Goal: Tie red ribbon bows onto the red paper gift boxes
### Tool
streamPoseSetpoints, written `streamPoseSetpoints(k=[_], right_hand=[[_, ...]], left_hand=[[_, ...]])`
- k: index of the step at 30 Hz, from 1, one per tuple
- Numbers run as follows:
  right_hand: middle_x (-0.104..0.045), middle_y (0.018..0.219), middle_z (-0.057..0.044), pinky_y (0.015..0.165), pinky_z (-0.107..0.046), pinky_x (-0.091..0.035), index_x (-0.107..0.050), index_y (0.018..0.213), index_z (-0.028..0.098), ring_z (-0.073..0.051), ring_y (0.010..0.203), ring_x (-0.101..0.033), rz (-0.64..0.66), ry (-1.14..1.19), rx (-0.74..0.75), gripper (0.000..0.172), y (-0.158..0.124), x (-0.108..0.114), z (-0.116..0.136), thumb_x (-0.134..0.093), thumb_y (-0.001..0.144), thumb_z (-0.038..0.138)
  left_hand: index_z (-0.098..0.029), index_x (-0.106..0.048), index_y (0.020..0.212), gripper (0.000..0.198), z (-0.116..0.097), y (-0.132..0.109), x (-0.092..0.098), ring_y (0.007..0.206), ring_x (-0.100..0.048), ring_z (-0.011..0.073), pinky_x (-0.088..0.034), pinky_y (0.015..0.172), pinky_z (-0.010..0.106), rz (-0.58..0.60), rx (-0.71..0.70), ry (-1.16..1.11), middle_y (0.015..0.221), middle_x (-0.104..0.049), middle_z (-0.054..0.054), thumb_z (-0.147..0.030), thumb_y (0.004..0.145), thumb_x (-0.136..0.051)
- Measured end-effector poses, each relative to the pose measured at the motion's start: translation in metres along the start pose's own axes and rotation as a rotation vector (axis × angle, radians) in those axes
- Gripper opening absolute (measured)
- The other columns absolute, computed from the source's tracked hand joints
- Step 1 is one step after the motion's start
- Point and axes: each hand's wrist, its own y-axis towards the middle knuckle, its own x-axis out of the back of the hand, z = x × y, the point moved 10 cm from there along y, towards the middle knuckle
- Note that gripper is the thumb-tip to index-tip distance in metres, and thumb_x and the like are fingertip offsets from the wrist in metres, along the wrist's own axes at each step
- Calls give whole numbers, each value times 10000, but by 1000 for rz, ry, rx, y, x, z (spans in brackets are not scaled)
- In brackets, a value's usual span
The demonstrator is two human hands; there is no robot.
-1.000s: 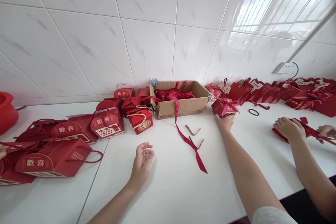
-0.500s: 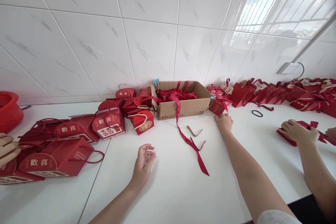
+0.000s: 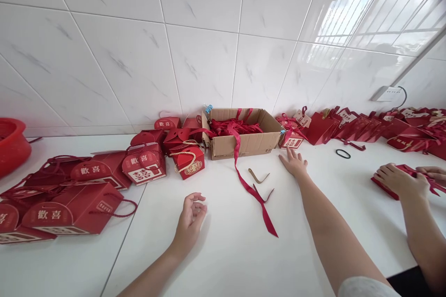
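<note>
My right hand point(image 3: 294, 163) lies flat on the white table point(image 3: 226, 260) with its fingers spread, holding nothing. Just beyond its fingertips a small red gift box with a ribbon point(image 3: 291, 139) stands against the right end of the cardboard box point(image 3: 244, 141), which is full of red ribbons. My left hand point(image 3: 191, 213) rests palm up in the middle of the table, fingers loosely curled and empty. One long red ribbon point(image 3: 249, 185) trails from the cardboard box across the table between my hands, beside a gold strip point(image 3: 258, 177).
Red handled gift boxes point(image 3: 87, 185) crowd the left side, with a red basin point(image 3: 12, 144) at the far left. Flat red boxes point(image 3: 365, 125) line the back right near a black hair tie point(image 3: 343, 153). A co-worker's hands point(image 3: 400, 180) hold a red box on the right.
My right hand pushed the small ribboned box back beside the cardboard box, let it go and drew away open. Another hand showed briefly at the left edge and is gone.
</note>
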Motion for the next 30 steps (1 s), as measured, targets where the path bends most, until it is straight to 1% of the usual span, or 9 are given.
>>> streamPoseSetpoints(k=[3, 6, 8, 10, 11, 13, 15, 21, 30], right_hand=[[-567, 1188, -90, 840, -407, -514, -541, 1187, 161, -200, 1001, -590, 25, -2, -13, 328, 16, -32, 32, -540, 904, 327], [-545, 1232, -97, 880, -439, -492, -528, 1215, 174, -219, 1053, -569, 44, -8, -52, 352, 26, -46, 44, -535, 905, 340], [-479, 1336, -104, 960, -538, -401, -430, 1346, 261, -286, 1201, -473, 57, -7, -82, 463, 29, -50, 46, -455, 920, 440], [-400, 1422, -94, 1008, -608, -282, -244, 1451, 350, -338, 1316, -331, 70, 2, -104, 585, 30, -52, 46, -325, 912, 563], [-376, 1443, -91, 1017, -616, -248, -163, 1472, 361, -348, 1339, -287, 75, 8, -111, 632, 30, -53, 46, -268, 899, 605], [-356, 1455, -97, 1023, -600, -232, -96, 1488, 335, -349, 1344, -269, 83, 18, -119, 693, 29, -54, 46, -220, 877, 639], [-352, 1453, -98, 1020, -596, -224, -96, 1488, 334, -351, 1341, -263, 90, 23, -122, 698, 29, -55, 46, -214, 870, 637], [-340, 1452, -70, 1004, -614, -208, -180, 1449, 434, -352, 1335, -255, 116, 29, -93, 569, 29, -56, 49, -174, 896, 569], [-337, 1461, -77, 1028, -589, -191, -138, 1476, 361, -352, 1340, -255, 120, 35, -131, 671, 27, -54, 46, -189, 862, 627]], left_hand=[[-246, -400, 1081, 275, 1, -1, 0, 881, -543, 169, -456, 819, 359, 0, -1, -1, 1100, -514, 57, -386, 860, -484], [-245, -403, 1084, 285, 3, -1, 0, 871, -551, 171, -458, 820, 360, -4, 4, -8, 1091, -523, 56, -378, 850, -497], [-242, -409, 1081, 294, 4, -1, 1, 856, -558, 172, -463, 808, 359, -9, 10, -18, 1082, -530, 57, -377, 840, -511], [-240, -414, 1077, 294, 3, -1, 1, 842, -563, 172, -466, 798, 356, -12, 12, -27, 1077, -536, 58, -383, 840, -513], [-240, -415, 1075, 292, 2, -1, 1, 838, -565, 170, -467, 797, 355, -13, 12, -29, 1078, -538, 58, -387, 842, -511], [-241, -419, 1072, 291, 0, -1, 1, 831, -568, 168, -468, 792, 350, -17, 12, -28, 1079, -542, 57, -396, 843, -510], [-241, -421, 1068, 294, -1, -1, 2, 827, -571, 169, -470, 783, 347, -20, 13, -26, 1076, -545, 57, -398, 839, -517], [-241, -406, 1081, 287, 1, -1, -1, 845, -559, 170, -461, 805, 357, 3, 14, -23, 1084, -531, 60, -397, 855, -489], [-243, -412, 1092, 269, 2, -1, -2, 867, -550, 172, -462, 828, 367, 14, 9, -28, 1072, -542, 57, -381, 871, -479]])
